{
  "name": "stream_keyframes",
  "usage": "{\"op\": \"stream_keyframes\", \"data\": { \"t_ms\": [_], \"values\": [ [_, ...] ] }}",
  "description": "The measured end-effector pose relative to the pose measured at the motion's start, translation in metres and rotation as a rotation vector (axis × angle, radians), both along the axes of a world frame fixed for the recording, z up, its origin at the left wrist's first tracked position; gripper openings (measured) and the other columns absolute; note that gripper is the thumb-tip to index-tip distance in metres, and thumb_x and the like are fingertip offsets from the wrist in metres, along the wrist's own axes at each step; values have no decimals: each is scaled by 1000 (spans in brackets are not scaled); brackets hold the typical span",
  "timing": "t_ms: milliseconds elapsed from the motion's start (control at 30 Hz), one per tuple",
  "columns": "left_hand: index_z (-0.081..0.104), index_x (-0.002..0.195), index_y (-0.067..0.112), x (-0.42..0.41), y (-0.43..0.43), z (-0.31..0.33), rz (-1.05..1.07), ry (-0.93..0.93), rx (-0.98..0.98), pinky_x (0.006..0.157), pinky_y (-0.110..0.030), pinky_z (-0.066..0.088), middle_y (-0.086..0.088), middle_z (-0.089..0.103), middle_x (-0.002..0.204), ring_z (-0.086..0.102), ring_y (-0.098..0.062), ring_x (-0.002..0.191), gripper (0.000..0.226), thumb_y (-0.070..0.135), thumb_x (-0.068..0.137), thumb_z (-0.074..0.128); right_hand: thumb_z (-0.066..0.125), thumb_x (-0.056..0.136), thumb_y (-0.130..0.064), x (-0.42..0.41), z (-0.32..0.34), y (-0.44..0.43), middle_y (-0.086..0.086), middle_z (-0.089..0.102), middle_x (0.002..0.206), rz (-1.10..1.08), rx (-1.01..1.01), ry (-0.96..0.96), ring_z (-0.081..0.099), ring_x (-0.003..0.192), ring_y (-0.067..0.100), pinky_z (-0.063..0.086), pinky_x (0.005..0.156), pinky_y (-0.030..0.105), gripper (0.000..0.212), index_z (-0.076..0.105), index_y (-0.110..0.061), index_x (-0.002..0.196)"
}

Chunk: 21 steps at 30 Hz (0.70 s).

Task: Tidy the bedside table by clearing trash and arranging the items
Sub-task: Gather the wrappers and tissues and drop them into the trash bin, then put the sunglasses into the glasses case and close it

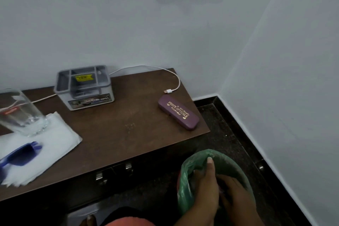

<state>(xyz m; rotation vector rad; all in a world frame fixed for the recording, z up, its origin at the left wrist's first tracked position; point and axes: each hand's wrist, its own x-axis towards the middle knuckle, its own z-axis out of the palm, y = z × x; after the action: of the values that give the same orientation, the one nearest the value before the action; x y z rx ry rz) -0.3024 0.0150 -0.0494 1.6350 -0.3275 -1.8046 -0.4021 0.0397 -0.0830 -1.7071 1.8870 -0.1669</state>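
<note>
Hands low at lower right of frame, both at the green bag (185, 185) beside the table's front corner. Your left hand (205, 189) pinches the bag's near rim, thumb up over the edge, fingers closed on the plastic. Your right hand (236, 198) is down inside the bag mouth; can't tell what its fingers are doing, blurred and half hidden.

Bedside table (119, 130) fills left and centre of frame, well apart from both hands. On it: grey organizer (84, 88) at the back against the wall, white cable (176, 79) looping from behind it with its plug lying just beside the purple glasses case (178, 114) near the right edge. At left, an empty glass (22, 113) stands on the corner of a white cloth (45, 150), blue sunglasses (20, 156) lying on the same cloth.
</note>
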Motion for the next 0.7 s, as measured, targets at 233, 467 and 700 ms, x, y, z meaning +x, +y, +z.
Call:
{"op": "stream_keyframes", "data": {
  "t_ms": [233,467,700],
  "values": [
    [29,145,26,80,-6,52,198,6,-262,115,-44,28,2,34,151,35,-19,138,63,55,90,41,74,72,3,56,44,-15,11,65,112,17,-183,-290,59,108,13,40,94,16,45,64,-23,107],
    [39,132,38,228,14,91,418,-260,-476,98,-34,38,9,47,127,47,-12,118,38,44,95,38,69,81,-10,154,78,-38,-14,60,106,250,-330,-519,61,100,5,49,88,15,34,61,-36,101],
    [51,129,7,372,59,67,635,-696,-366,71,-30,45,-14,59,123,58,-25,95,35,10,94,50,66,84,-14,315,75,-45,3,55,126,401,-167,-637,54,114,15,43,99,26,42,56,-14,124]
  ]
}}
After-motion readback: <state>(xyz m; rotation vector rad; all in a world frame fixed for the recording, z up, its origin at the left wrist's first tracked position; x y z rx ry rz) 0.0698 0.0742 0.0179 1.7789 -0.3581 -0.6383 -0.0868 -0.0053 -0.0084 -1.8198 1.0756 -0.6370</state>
